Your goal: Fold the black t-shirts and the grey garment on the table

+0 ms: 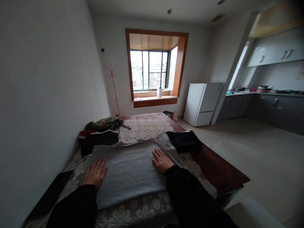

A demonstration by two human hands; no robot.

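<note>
A grey piece of cloth [133,167], perhaps a garment, lies spread out and mostly flat in front of me. My left hand [95,173] rests on its left edge, fingers stretched and slightly apart. On the upper right part of the cloth lies my right hand [162,160], palm down with its fingers extended. Neither hand grips anything. Dark folded clothing [99,141] sits just beyond the cloth at the left, and another black folded garment [185,141] lies against its far right corner.
A floral lace tablecloth [144,128] covers much of the dark red wooden table [223,171]. An olive bag or garment [104,123] is heaped at the far left, near the wall. Beyond the table stand a pink coat rack [114,91] and a white fridge [200,103].
</note>
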